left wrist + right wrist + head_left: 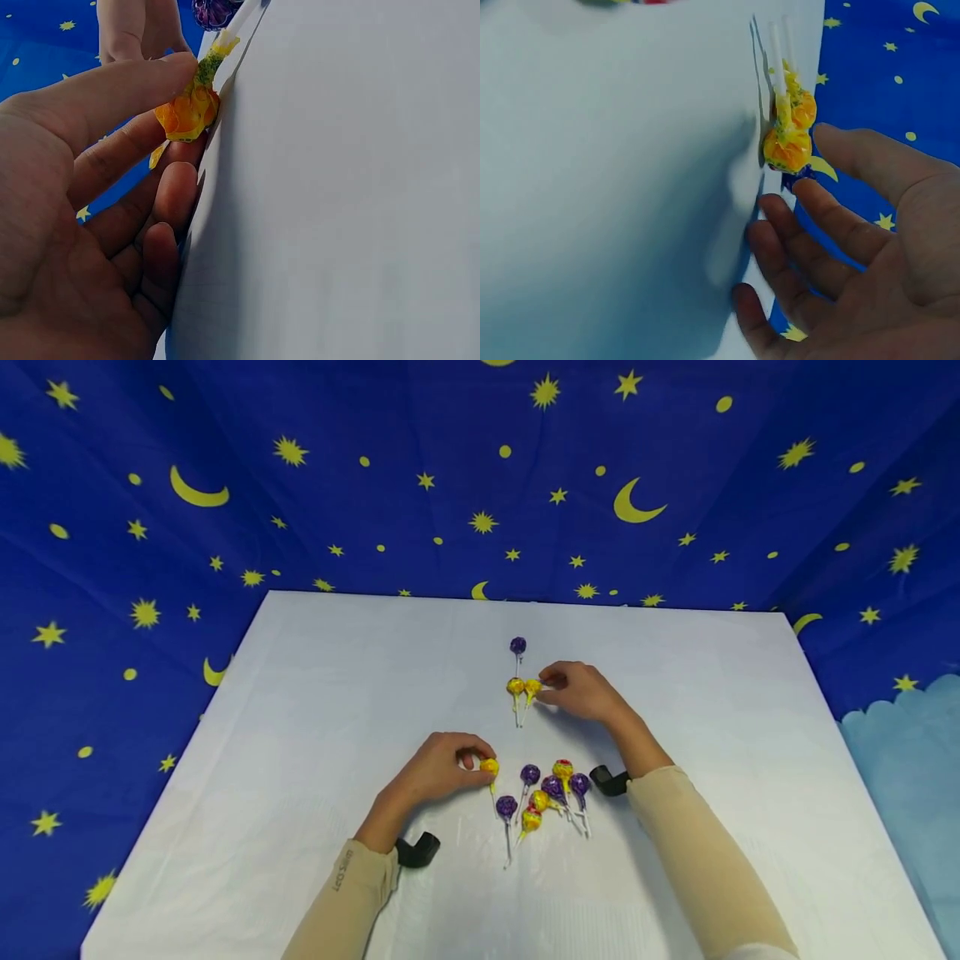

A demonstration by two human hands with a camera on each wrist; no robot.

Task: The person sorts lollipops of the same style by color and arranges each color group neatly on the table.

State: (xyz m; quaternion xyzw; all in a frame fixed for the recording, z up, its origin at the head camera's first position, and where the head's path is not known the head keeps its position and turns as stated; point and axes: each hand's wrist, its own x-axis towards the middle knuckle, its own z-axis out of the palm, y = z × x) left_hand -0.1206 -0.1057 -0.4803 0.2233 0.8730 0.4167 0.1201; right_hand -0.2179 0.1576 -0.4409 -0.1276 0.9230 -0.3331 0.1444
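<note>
My left hand [441, 768] pinches a yellow-wrapped lollipop [187, 112] by its head between thumb and fingers, low over the white table. Farther back, my right hand [587, 692] is beside a yellow lollipop [787, 150], thumb and fingers spread and apart from it in the right wrist view. A second yellow lollipop [515, 686] lies right against that one, both sticks pointing toward me. Just behind the pair is a purple lollipop [517, 645], its stick reaching down to them.
Between my forearms lies a loose group of lollipops, including a purple one [506, 807] and a yellow-and-red one [562, 769]. Black wrist mounts [609, 781] jut inward from both sleeves. A blue star-patterned cloth [420, 518] hangs behind the white table [360, 677].
</note>
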